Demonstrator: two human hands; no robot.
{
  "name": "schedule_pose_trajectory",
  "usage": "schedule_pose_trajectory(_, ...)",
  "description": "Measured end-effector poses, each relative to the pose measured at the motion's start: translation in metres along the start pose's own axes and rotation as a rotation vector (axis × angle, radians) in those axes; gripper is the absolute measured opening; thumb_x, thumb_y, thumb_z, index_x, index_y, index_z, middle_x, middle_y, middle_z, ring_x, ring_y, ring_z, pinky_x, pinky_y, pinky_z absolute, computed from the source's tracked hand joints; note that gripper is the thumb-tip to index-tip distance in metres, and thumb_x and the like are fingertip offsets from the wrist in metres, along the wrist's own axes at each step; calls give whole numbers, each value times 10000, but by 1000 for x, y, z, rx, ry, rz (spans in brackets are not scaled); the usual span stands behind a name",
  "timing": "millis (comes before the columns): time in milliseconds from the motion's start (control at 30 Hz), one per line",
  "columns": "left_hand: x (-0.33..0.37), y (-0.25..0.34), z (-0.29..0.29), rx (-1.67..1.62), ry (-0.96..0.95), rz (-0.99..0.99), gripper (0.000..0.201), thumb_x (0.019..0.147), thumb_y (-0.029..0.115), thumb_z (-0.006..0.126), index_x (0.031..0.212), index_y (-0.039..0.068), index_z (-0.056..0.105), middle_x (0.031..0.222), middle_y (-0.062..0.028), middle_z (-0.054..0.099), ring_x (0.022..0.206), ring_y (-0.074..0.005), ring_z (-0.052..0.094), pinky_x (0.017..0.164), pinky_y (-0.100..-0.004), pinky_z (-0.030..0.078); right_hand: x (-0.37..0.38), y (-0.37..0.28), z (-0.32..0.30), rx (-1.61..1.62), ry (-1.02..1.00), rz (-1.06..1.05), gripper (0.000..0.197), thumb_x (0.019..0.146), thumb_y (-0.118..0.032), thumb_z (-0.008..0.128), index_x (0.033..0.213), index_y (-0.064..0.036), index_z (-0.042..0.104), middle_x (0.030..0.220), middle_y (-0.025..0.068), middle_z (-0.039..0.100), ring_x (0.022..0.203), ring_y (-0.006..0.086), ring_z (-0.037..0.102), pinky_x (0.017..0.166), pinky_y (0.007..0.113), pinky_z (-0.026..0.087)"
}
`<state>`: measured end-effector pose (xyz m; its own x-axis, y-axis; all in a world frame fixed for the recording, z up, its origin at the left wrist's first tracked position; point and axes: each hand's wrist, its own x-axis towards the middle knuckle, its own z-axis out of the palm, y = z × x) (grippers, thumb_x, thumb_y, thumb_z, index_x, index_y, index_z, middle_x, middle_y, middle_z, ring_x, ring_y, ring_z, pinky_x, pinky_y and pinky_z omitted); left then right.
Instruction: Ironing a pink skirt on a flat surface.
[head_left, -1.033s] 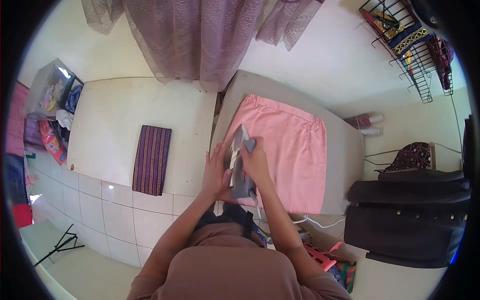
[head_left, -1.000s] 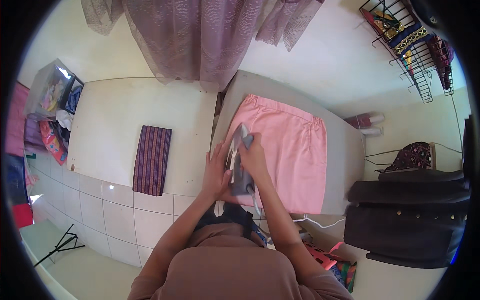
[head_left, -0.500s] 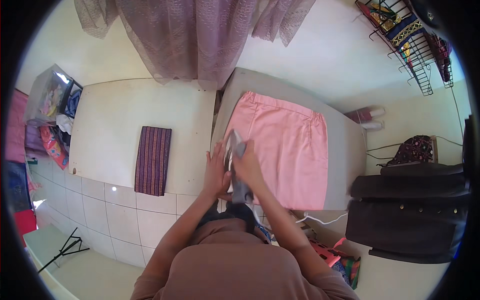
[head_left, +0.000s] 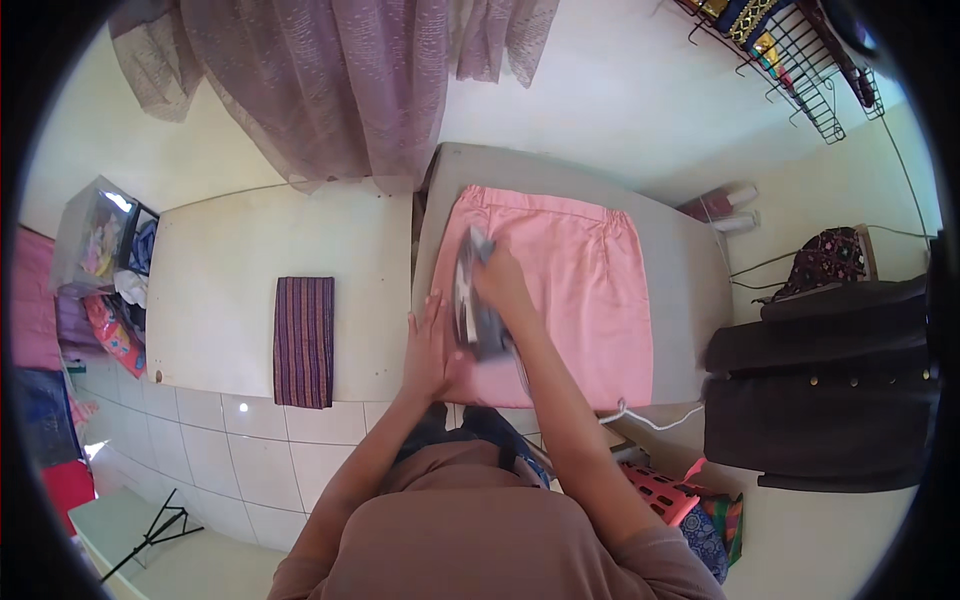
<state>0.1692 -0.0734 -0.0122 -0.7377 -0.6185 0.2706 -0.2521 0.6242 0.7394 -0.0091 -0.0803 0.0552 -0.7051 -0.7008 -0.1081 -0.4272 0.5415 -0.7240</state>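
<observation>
A pink garment (head_left: 575, 290) lies spread flat on a grey ironing board (head_left: 690, 290). My right hand (head_left: 500, 280) grips the handle of a grey clothes iron (head_left: 470, 300) that rests on the garment's left part. Just left of the iron, my left hand (head_left: 428, 345) presses flat on the garment's near left edge, fingers apart. A white cord (head_left: 650, 418) trails off the board's near edge.
A folded purple striped cloth (head_left: 303, 340) lies on the cream table (head_left: 220, 290) to the left. A sheer mauve curtain (head_left: 340, 80) hangs behind. Dark clothes (head_left: 830, 370) are stacked at right, a pink basket (head_left: 665, 490) stands below, and a wire rack (head_left: 790, 50) hangs top right.
The iron and my right hand have slid a little farther up the garment, away from me. My left hand stays flat beside it.
</observation>
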Motion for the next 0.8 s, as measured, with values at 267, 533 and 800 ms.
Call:
schedule_pose_trajectory(267,8,12,-1,234,-150,-17,639,938,365,431,1476,83,231,1531,-123,222,1419,-296,198,1113,-560,144,-109,43,-46,-62,-72,124,429,826,-186,609,1128,32,397,880,357,593,860,530,570,728,548,457)
schedule_pose_trajectory(533,18,21,11,401,-222,17,577,902,304,477,1448,182,337,1514,-40,287,1397,-244,266,1103,-585,154,56,49,-55,27,113,175,346,806,-130,592,1021,76,417,840,335,618,819,485,612,703,525,493)
schedule_pose_trajectory(800,13,21,10,416,-186,-66,593,855,260,520,1427,198,378,1508,-19,304,1389,-228,287,1112,-582,103,-87,58,-75,-111,9,129,375,807,-151,636,1052,11,403,869,332,595,865,509,582,723,547,450)
